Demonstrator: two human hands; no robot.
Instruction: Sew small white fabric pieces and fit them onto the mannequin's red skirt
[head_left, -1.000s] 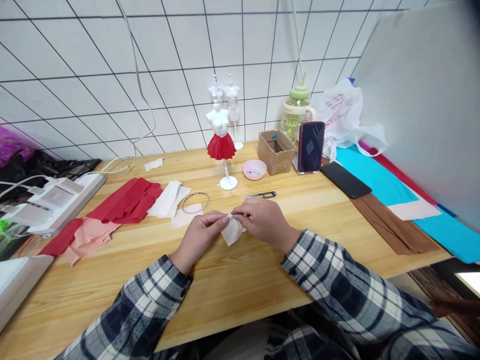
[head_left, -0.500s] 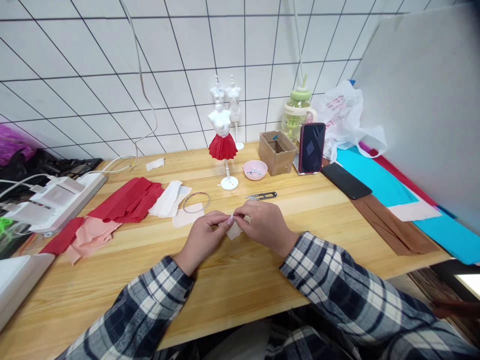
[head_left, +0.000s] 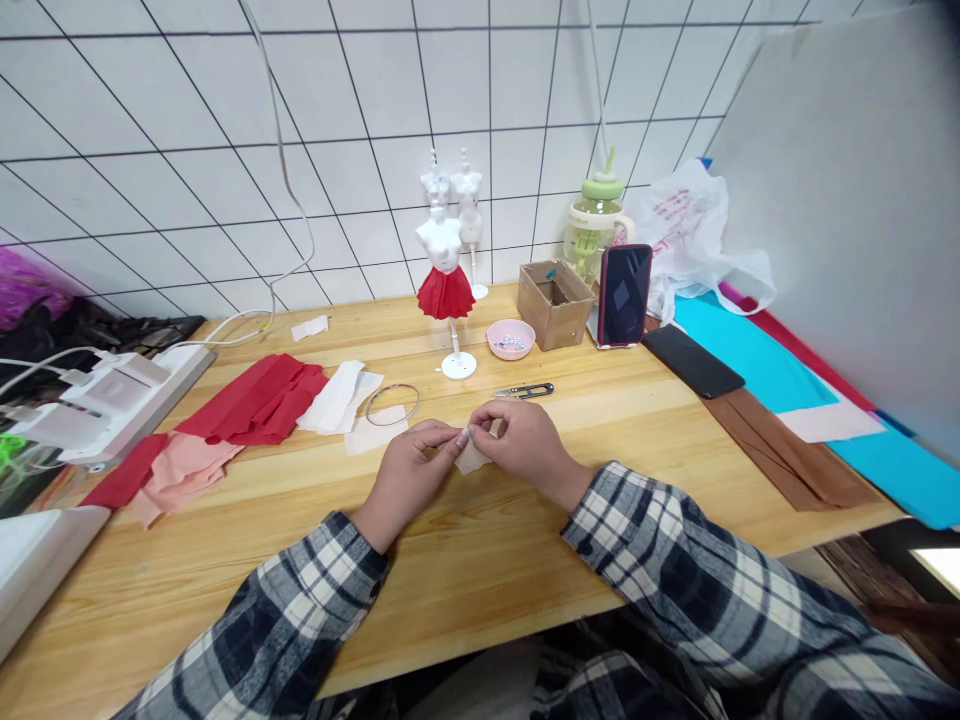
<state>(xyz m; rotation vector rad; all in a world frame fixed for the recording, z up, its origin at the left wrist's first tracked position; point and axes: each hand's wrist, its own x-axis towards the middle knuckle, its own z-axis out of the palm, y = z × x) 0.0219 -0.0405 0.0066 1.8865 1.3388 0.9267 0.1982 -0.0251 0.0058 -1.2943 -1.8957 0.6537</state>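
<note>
The left hand and right hand nearly meet, fingers pinched, both sleeved forearms angled inward.

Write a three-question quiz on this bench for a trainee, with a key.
1. True or false: the snips lie between the pink bowl and the right hand.
2. What do the left hand and the right hand pinch together?
3. The skirt on the front dress form is: A) blue B) brown C) red

Key: 1. True. 2. A pale scrap of thin material. 3. C.
</note>
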